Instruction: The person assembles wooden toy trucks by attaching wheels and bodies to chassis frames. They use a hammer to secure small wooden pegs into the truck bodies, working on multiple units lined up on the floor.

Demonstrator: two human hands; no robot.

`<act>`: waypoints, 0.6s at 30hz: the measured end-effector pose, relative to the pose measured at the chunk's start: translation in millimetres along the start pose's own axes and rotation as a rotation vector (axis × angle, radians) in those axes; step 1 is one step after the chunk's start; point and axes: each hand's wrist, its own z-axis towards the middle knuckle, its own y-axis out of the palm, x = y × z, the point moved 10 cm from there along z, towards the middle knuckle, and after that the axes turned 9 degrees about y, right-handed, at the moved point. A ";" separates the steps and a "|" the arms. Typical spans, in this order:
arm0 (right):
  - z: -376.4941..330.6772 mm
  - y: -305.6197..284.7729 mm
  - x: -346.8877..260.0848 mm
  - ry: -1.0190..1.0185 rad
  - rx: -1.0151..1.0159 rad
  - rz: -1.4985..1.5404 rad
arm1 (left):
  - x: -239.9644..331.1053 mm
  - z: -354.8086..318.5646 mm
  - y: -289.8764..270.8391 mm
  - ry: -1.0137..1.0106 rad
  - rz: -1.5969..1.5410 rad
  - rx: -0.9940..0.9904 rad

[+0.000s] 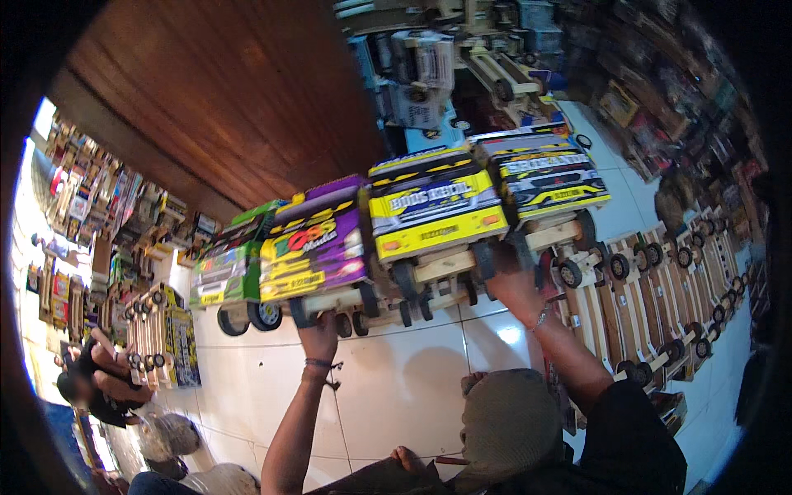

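Hand-to-load relation: the truck row (404, 216) lies directly above and just beyond both hands. Its long axis runs across the view, left to right, climbing slightly toward the right end; each truck's own length points away from the person.

Left hand (318, 332): under the purple truck (318, 243), nearest to it. Right hand (515, 289): up at the gap between the yellow-and-black truck (441, 202) and the grey-and-yellow truck (551, 177), close by their wheels. Neither hand is at the far left, where the green truck (235, 260) stands.

Grip state: both hands judged to be gripping the row from below; fingertips hidden, so cannot tell which part each one closes on.

Position: row appears raised over the white tiled floor (388, 388), shadows below it.

Appearance: four boxy toy trucks, side by side, near ends facing the person. Panels glossy and printed with bold lettering and lamp shapes; black wheels on pale wooden chassis underneath. Right-hand truck sits a little higher in view than the others.

Surroundings: wheeled wooden frames (627, 305) lined up to the right; another person (99, 375) at far left.
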 end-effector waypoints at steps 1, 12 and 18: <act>-0.9 0.6 1.1 0.026 -0.003 0.039 | -9.9 -3.6 2.4 -0.111 -0.212 -0.019; -18.2 62.7 16.6 0.653 -0.290 1.324 | 6.2 2.8 -2.7 0.133 0.218 -0.091; -28.1 76.4 -4.8 0.947 -0.426 2.345 | -15.5 1.4 -2.0 0.047 0.351 -0.168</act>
